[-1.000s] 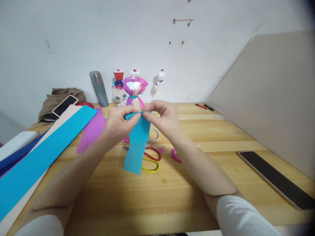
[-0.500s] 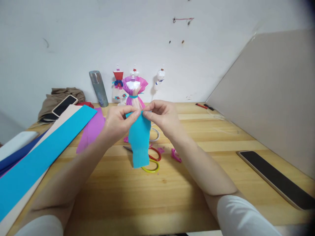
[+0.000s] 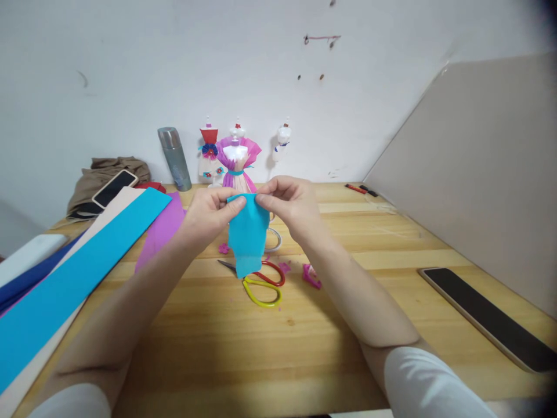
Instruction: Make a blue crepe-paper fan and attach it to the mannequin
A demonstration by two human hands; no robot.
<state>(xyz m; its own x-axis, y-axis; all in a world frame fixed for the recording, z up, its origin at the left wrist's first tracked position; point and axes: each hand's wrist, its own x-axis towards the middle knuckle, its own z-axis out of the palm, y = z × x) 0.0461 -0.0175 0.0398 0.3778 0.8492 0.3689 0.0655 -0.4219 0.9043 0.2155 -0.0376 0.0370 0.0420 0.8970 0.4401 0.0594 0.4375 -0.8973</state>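
A small blue paper piece [image 3: 249,235] hangs between my hands above the table. My left hand [image 3: 212,213] pinches its top left corner between thumb and fingers, and my right hand [image 3: 288,206] pinches the top right. Beneath the paper's lower end lie scissors with one red and one yellow handle [image 3: 263,293]; part of them is covered. Behind my hands stands a small dress form [image 3: 236,154] wrapped in purple, pink and cream paper with a blue band. Pink scraps [image 3: 311,276] lie right of the scissors, and a roll of tape [image 3: 274,238] is partly hidden behind the paper.
Long strips of blue paper [image 3: 87,273], cream and purple lie at the left. A bottle [image 3: 174,158] and more dress forms [image 3: 209,145] stand by the wall. One phone [image 3: 115,188] rests near brown cloth [image 3: 102,174]; a large dark phone [image 3: 487,313] lies at the right.
The blue piece's lower end has risen, showing more of the scissors' handles. My hands have moved slightly apart along its top edge, my right hand a little to the right.
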